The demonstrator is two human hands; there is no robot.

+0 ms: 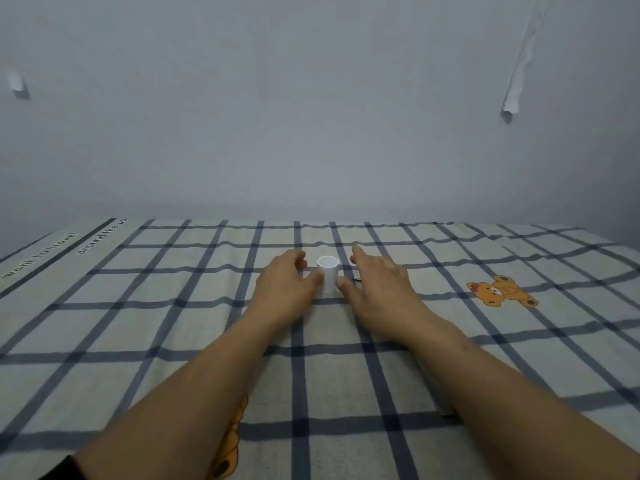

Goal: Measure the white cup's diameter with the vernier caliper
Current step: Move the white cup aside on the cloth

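A small white cup (327,273) stands upright on the checked sheet (180,320), near the middle. My left hand (284,289) is on its left, fingers curled and apart, thumb tip against the cup's side. My right hand (377,289) is on its right with fingers spread, thumb tip at the cup's lower right side. Neither hand closes around the cup. A thin grey strip, probably the vernier caliper (445,408), lies mostly hidden under my right forearm. A small dark tip (356,279) shows by my right thumb.
The sheet covers a flat surface that ends at a pale wall (311,133) behind the cup. A printed bear (502,292) lies right of my right hand; another bear print (230,441) sits under my left forearm. Printed words run along the sheet's left edge.
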